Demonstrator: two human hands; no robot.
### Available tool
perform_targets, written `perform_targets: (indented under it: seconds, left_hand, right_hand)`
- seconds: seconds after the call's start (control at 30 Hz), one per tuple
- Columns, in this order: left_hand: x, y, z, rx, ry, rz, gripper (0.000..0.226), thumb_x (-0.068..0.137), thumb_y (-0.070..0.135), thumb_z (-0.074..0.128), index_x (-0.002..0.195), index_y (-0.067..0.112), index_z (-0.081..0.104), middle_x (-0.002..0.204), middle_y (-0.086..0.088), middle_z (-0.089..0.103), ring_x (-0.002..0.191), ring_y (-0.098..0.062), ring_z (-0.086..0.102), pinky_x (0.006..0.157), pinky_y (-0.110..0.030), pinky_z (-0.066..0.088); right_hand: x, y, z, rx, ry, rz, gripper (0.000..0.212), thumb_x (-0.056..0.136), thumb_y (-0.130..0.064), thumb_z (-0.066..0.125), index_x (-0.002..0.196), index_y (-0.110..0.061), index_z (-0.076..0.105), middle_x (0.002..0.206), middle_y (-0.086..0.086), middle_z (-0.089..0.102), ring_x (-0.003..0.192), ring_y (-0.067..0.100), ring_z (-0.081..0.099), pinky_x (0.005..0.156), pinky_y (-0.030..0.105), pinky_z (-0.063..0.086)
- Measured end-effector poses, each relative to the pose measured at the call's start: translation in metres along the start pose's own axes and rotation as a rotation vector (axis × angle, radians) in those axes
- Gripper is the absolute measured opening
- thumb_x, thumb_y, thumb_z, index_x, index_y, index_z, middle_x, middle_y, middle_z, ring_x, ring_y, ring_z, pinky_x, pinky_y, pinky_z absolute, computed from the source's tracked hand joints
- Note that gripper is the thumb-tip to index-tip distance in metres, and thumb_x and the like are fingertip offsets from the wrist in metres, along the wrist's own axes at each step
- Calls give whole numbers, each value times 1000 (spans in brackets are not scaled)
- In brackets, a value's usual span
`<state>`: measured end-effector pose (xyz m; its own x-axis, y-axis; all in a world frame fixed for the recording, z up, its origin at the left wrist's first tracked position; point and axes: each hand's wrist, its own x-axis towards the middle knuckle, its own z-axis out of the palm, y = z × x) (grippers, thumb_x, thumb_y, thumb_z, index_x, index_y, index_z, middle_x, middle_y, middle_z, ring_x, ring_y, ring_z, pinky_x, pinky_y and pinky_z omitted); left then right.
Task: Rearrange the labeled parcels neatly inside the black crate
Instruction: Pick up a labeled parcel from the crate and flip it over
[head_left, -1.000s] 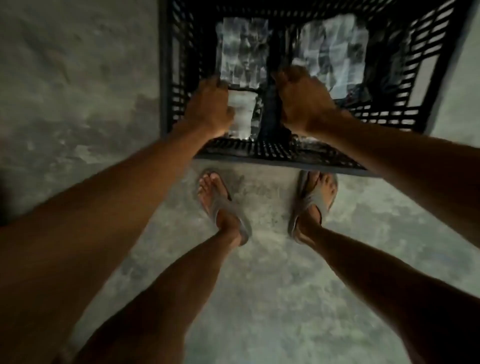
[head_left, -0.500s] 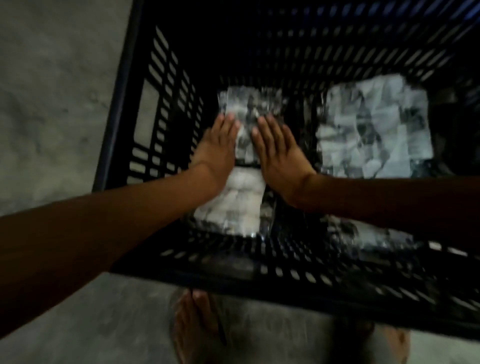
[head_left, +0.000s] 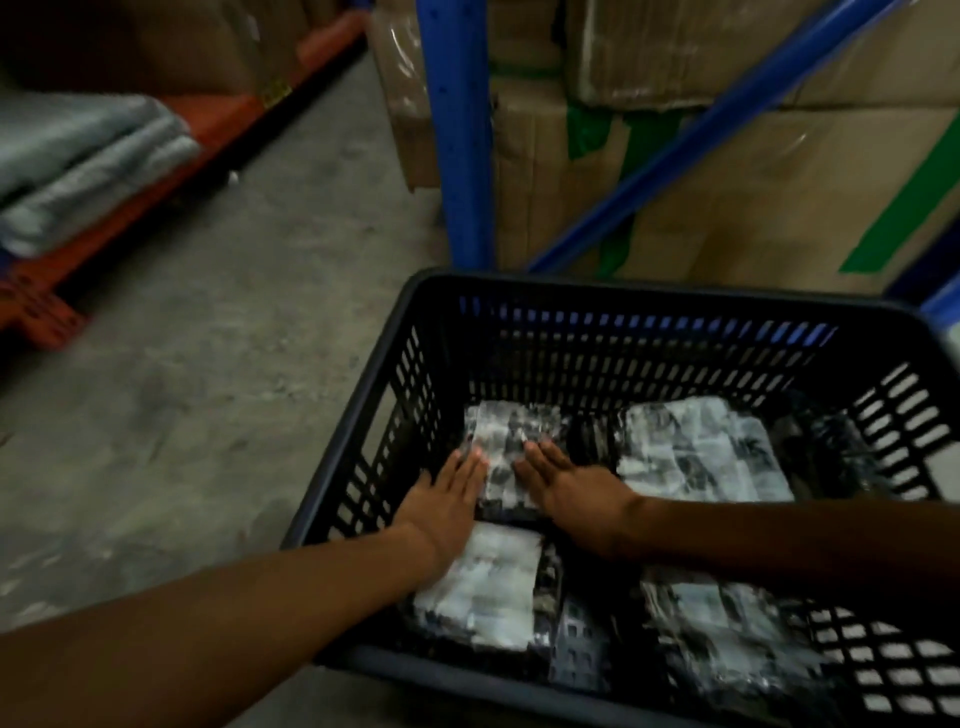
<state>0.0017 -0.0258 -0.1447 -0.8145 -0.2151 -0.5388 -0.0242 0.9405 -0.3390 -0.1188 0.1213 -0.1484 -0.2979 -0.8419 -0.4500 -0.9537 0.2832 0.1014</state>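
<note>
The black crate (head_left: 363, 415) stands on the concrete floor (head_left: 208, 364), and four parcels lie flat on its bottom, roughly two by two; that much of the task looks done. The left hand (head_left: 447, 499) and the right hand (head_left: 571, 493) both lie open and flat, fingers together, pressing either side of the far left parcel (head_left: 511, 441); neither grips anything, and the left palm overlaps the near left parcel (head_left: 488, 587). The far right parcel (head_left: 696, 452) and the near right parcel (head_left: 727, 629) lie apart from the hands; the right-hand end of the crate seems to hold only something dark and unclear. What is left, I judge, is squaring the edges and closing the gaps. The parcels are flat rectangular packs in crinkled, glossy wrap with pale labels, blurred beyond reading; the crate is stiff slotted plastic with a smooth rounded rim.
</note>
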Motion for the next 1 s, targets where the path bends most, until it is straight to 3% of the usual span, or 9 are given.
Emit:
perform_targets:
  seconds: [0.13, 0.2, 0.33, 0.47, 0.57, 0.7, 0.77, 0.87, 1.0]
  left_hand:
    - [-12, 10, -2, -96, 21, -41, 83, 98, 17, 43, 156, 2, -14, 166, -14, -13, 155, -31, -10, 125, -45, 11]
    - [-19, 2, -19, -254, 68, -69, 96, 85, 26, 63, 158, 7, 5, 165, -16, 12, 153, -33, 11, 123, -41, 21]
    - [-25, -40, -61, -691, 236, -94, 66, 69, 30, 83, 128, 16, 56, 128, -8, 63, 119, -25, 60, 98, -34, 50]
    - [-32, -67, -94, -1247, 136, -8, 48, 87, 20, 73, 130, 10, 56, 125, -6, 63, 122, -22, 59, 104, -33, 48]
    - [-33, -74, -111, -1626, 190, -7, 36, 91, 39, 64, 120, 19, 66, 117, 2, 73, 115, -16, 65, 97, -30, 48]
    - [-22, -64, -122, -1934, 178, -237, 60, 96, 52, 49, 138, 9, 56, 132, -11, 67, 119, -27, 64, 101, -38, 50]
    - [-17, -53, -115, -1912, 171, -412, 72, 98, 50, 44, 151, 4, 34, 144, -16, 54, 127, -33, 57, 97, -37, 50]
    - [-10, -35, -94, -1765, 142, -537, 69, 100, 47, 40, 152, 2, 29, 151, -17, 44, 136, -35, 46, 104, -36, 44]
    - [4, -25, -71, -1660, 64, -493, 68, 97, 50, 47, 143, 2, 39, 143, -16, 52, 131, -32, 51, 104, -38, 46]
  right_hand:
    - [-11, 23, -18, 76, 9, -165, 74, 99, -14, 48, 159, -8, 4, 166, 19, 8, 152, 33, 14, 116, 44, 31]
    - [-20, 36, -36, 264, 81, -217, 66, 99, -18, 52, 157, -12, 20, 160, 16, 30, 144, 30, 34, 115, 45, 33]
    - [-34, 58, -69, 685, 150, -142, 42, 99, -11, 55, 140, -15, 49, 131, 12, 62, 108, 19, 60, 86, 22, 45]
    - [-51, 84, -102, 1283, 63, 25, 39, 101, -12, 51, 136, -28, 54, 115, -1, 64, 108, 20, 61, 93, 39, 53]
    - [-61, 95, -119, 1674, 133, 198, 33, 100, -39, 51, 131, -28, 61, 117, 4, 71, 105, 22, 66, 76, 37, 58]
    - [-66, 85, -111, 1907, 87, 346, 60, 80, -70, 60, 111, -20, 72, 107, 9, 78, 99, 28, 73, 74, 40, 61]
    - [-68, 72, -100, 1843, 50, 293, 39, 78, -50, 77, 103, -21, 76, 99, 7, 81, 87, 24, 78, 67, 36, 62]
    - [-54, 48, -81, 1789, 112, 414, 20, 82, 2, 75, 97, -10, 68, 97, 14, 79, 84, 28, 78, 69, 43, 64]
    - [-21, 28, -56, 1679, 214, 645, 20, 88, 8, 65, 100, -8, 66, 97, 15, 74, 90, 33, 72, 78, 49, 62]
